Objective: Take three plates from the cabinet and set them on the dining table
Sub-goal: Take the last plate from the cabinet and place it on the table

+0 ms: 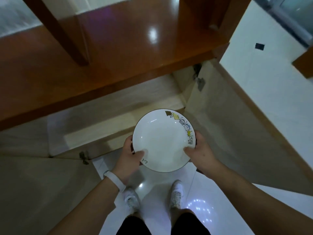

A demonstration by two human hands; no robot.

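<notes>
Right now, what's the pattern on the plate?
White plate, thin dark rim, small cartoon figures in yellow, grey and brown along its right edge; head view.

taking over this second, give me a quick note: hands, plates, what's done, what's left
Left hand: grips the plate's left rim, thumb on the inside.
Right hand: grips the right rim the same way.
Plate: white with small drawings along one edge, held level in the air in front of the open cabinet.
Done: one plate is out of the cabinet. I cannot tell whether more are stacked under it.
Left: carry it to the dining table, which is not in view, then fetch the rest until there are three.
</notes>
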